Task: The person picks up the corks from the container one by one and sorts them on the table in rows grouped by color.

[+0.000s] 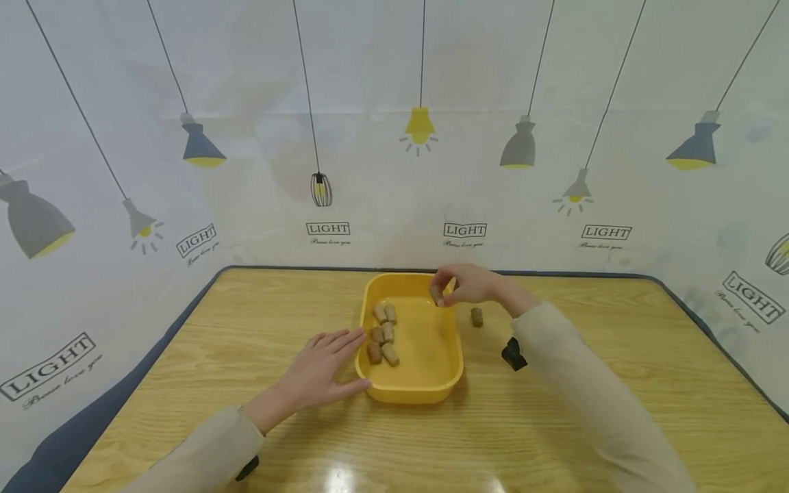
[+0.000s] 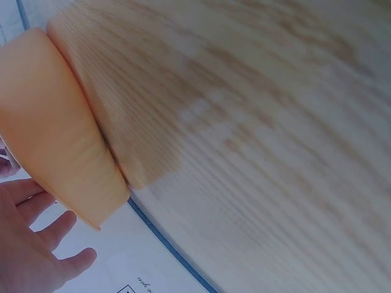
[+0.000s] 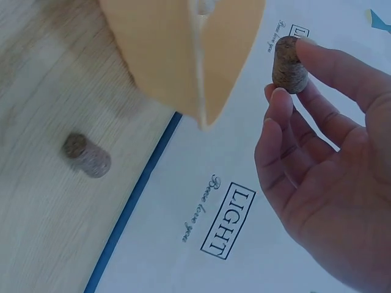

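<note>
A yellow rectangular tray (image 1: pixel 409 395) sits on the wooden table. Several brown corks (image 1: pixel 388 333) lie inside it along its left side, roughly in two columns. My left hand (image 1: pixel 323 366) is spread flat, its fingertips touching the tray's left wall and near rim; in the left wrist view the fingers (image 2: pixel 58 231) look loosely extended. Over the tray's far right corner, my right hand (image 1: pixel 471 284) pinches a cork (image 3: pixel 289 68) between thumb and fingertips. One more cork (image 1: pixel 477 317) stands or lies on the table just right of the tray; which, I cannot tell.
The light wooden table (image 1: pixel 246 329) ends at a dark blue edging along the back and sides. Behind it hangs a pale curtain (image 1: pixel 394 192) printed with lamps and the word LIGHT. A black strap (image 1: pixel 514 355) hangs below the right sleeve.
</note>
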